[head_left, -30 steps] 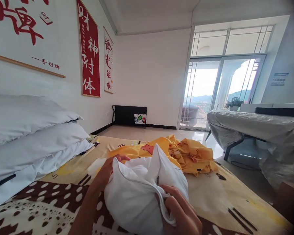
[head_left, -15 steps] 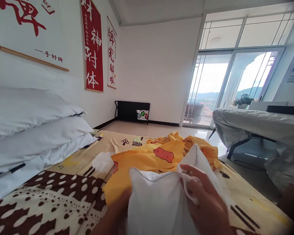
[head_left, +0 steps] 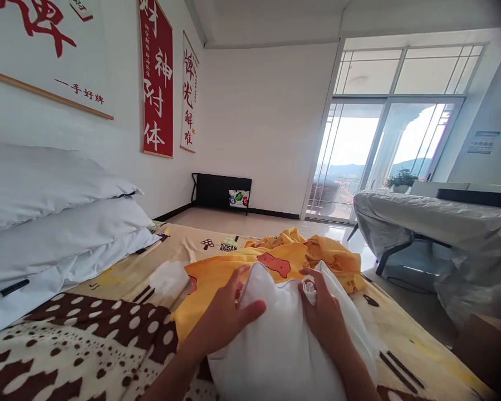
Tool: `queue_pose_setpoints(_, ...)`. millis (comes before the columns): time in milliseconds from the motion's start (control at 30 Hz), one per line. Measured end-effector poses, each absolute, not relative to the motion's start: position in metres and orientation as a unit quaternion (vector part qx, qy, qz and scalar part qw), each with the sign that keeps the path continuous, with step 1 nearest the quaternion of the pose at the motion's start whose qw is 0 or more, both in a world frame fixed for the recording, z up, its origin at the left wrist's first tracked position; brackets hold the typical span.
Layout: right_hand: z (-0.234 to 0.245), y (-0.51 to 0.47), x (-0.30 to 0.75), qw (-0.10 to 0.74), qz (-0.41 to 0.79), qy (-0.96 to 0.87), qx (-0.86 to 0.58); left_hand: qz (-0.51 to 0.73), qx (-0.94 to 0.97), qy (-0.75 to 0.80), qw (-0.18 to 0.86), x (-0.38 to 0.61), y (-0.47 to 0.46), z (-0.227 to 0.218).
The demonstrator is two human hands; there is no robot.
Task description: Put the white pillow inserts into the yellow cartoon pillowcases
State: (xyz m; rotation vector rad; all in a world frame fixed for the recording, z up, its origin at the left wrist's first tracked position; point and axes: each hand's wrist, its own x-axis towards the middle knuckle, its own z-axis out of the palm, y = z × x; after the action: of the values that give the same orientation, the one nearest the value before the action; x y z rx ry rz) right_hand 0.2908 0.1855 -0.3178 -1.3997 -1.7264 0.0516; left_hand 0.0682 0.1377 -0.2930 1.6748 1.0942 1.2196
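A plump white pillow (head_left: pixel 275 340) with a thin dark piped edge stands up in front of me, one corner pointing upward. My left hand (head_left: pixel 223 312) is at that corner's left side, thumb over the front and fingers spread apart beside the edge, not closed on it. On the other side, my right hand (head_left: pixel 323 306) has its thumb and fingers around a bunched part of the pillow's edge, the index finger stretched out. Just beyond the pillow, a yellow cloth (head_left: pixel 217 278) with red-orange patches lies crumpled on the patterned blanket (head_left: pixel 108 334).
Several white pillows (head_left: pixel 58 223) are stacked at the left against the wall. A plastic-covered table (head_left: pixel 421 217) stands at the right, with a cardboard box (head_left: pixel 486 351) low in front. A black folded frame (head_left: pixel 217 192) leans by the far wall near a sliding door (head_left: pixel 384 161).
My left hand has come up from behind the pillow to its upper left corner, fingers spread. My right hand has shifted slightly left and up along the edge. The view has turned a little.
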Motion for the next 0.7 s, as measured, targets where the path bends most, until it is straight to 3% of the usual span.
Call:
queue_pose_setpoints(133,-0.306,0.169,0.291,0.456,0.059,-0.717,-0.524,0.536,0.635,0.467,0.302,0.085,0.14,-0.306)
queue_pose_setpoints(267,-0.301,0.15,0.295,0.377,0.112,-0.775,-0.495,0.631,0.535,0.417,0.377,0.09,0.147,-0.317)
queue_pose_setpoints(367,-0.302,0.14,0.288,0.306,0.123,-0.815,-0.476,0.632,0.494,0.39,0.453,0.087,0.151,-0.318)
queue_pose_setpoints(467,-0.302,0.138,0.28,0.33,0.114,-0.828,-0.438,0.585,0.531,0.429,0.437,0.077,0.156,-0.315)
queue_pose_setpoints(700,-0.294,0.15,0.282,0.378,0.145,-0.827,-0.391,0.544,0.639,0.457,0.295,0.025,0.174,-0.3)
